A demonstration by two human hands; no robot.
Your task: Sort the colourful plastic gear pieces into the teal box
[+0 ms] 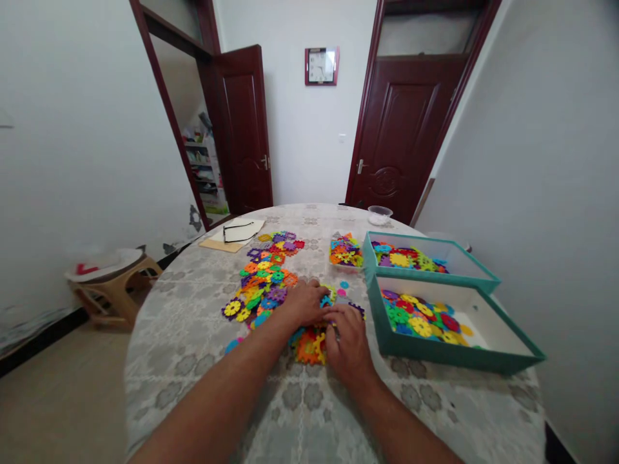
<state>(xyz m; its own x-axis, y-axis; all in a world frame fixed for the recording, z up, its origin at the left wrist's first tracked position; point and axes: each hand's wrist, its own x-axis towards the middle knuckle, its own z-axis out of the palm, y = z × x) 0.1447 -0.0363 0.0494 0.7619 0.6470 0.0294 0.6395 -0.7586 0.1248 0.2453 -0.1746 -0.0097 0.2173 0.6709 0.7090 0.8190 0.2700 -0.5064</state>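
Observation:
Many colourful plastic gear and flower-shaped pieces (264, 274) lie in a dense patch on the table in front of me. My left hand (305, 303) rests over the right part of this patch, fingers bent and close together. Just beside it, my right hand (345, 332) has its fingers curled in toward the left fingertips. Whatever the fingertips hold is small and hidden. Orange and yellow gears (308, 348) show below and between the hands. A blue disc (344, 284) and a pink disc (341, 293) lie just beyond my right hand.
Two teal-edged boxes, a rear box (435, 240) and a front box (454, 354), hold more pieces at the right. A small clear tray (346, 265) of pieces stands beside them. Glasses (240, 231) lie on paper at the back left; a clear bowl (380, 214) stands at the far edge.

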